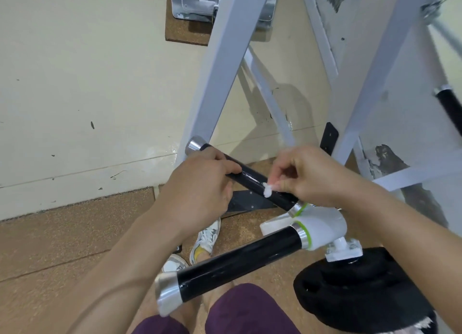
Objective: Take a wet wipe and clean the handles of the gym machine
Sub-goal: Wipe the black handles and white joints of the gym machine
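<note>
Two black handles with silver end caps branch from a white joint point(322, 223) of the gym machine. My left hand point(200, 186) grips the upper handle point(252, 180) near its far silver cap. My right hand point(307, 176) pinches a small crumpled white wet wipe point(267, 190) and holds it against the same handle near the joint. The lower handle point(237, 261) points toward me and nothing touches it.
White frame bars point(217, 71) of the machine rise behind the handles. A black weight plate point(362, 288) sits at the lower right. A third black handle point(450, 108) shows at the right edge. My shoes point(205, 238) stand on the brown floor below.
</note>
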